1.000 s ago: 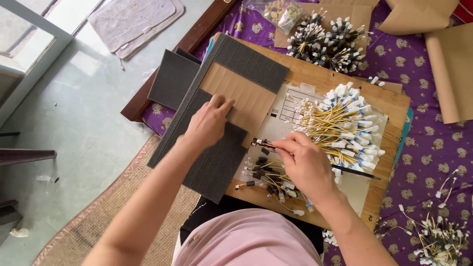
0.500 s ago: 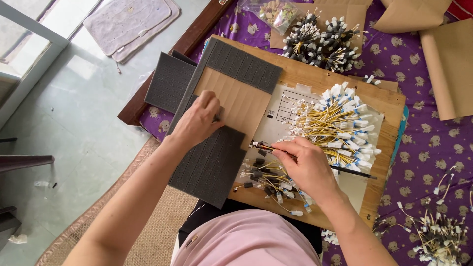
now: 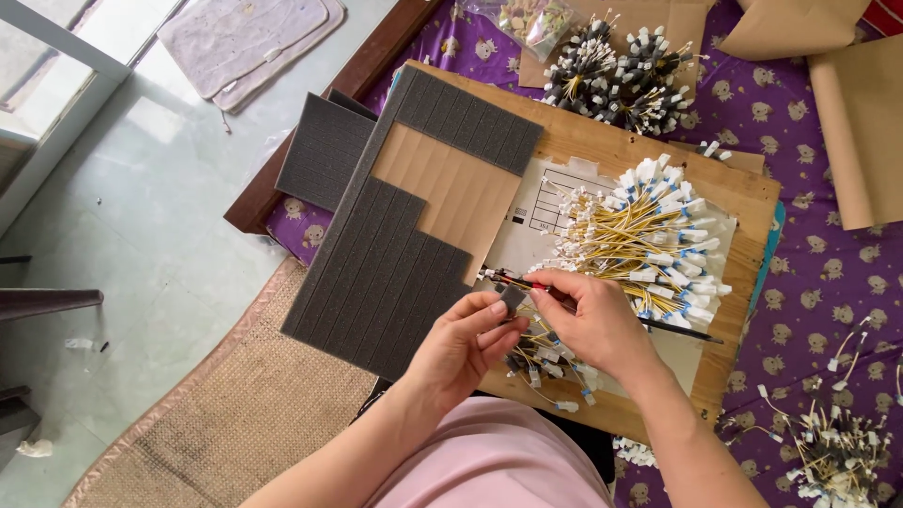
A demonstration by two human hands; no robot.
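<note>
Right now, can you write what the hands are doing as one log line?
left hand: pinches small grey foam piece | right hand: holds thin tool | beside: foam sheet, yellow wire bundle

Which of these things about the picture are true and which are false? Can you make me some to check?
1. The left hand pinches a small dark grey foam piece. True.
2. The big dark grey foam sheet with cut strips lies on a round glass table. False: it lies partly on a flat wooden board.
3. The right hand holds a thin stick-like tool with a red and black part. True.
4. The bundle of yellow wires with white plugs hangs from the ceiling. False: it lies on the board, beside the right hand.
5. The cloth under the board is plain green. False: it is a purple patterned cloth.
</note>
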